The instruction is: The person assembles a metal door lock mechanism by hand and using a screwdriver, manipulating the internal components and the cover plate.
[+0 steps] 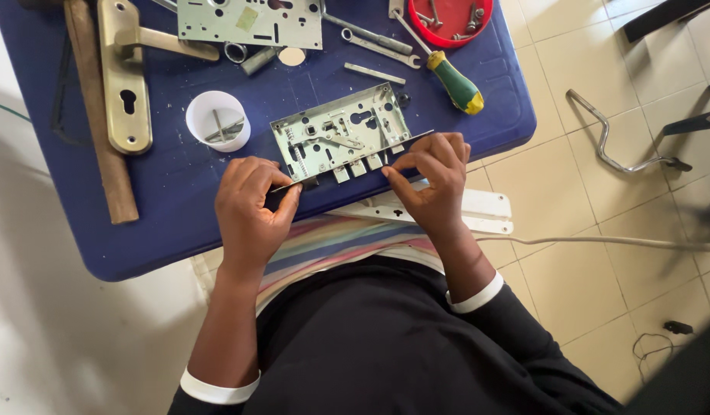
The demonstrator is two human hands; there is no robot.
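An open mortise lock body (pixel 339 138), with springs and levers showing inside its metal case, lies on the blue table (pixel 178 200) near the front edge. My left hand (pixel 251 207) grips the left end of its dark faceplate. At the right end of that faceplate, my right hand (pixel 432 180) pinches the strip between thumb and fingers. Both hands hold the lock at the table's edge.
A white cup (pixel 218 121) with small metal parts stands left of the lock. Behind are a brass door handle plate (pixel 126 73), a wooden handle (pixel 97 115), a lock cover plate (pixel 251 21), a spanner (pixel 374 46), a green-yellow screwdriver (pixel 451 81) and a red bowl (pixel 451 19) of screws.
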